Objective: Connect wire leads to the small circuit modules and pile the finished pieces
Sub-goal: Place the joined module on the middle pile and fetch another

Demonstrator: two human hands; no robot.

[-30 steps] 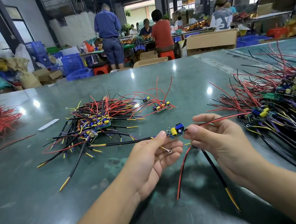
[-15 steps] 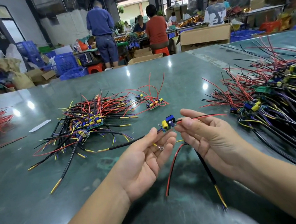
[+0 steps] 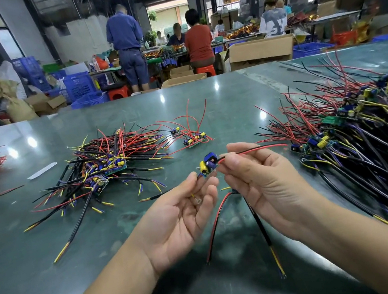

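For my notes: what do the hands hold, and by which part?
Left hand pinches the circuit module by its near edge; right hand pinches its red and black leads beside it.

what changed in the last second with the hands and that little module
Little changed. Both hands raised the small module slightly off the table and tilted it. The left hand and right hand kept their pinch on it, red and black leads dangling below. The piles stayed put.

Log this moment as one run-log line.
left hand: pinches circuit module | right hand: pinches red wire at module | state: held above table | finished pile: left
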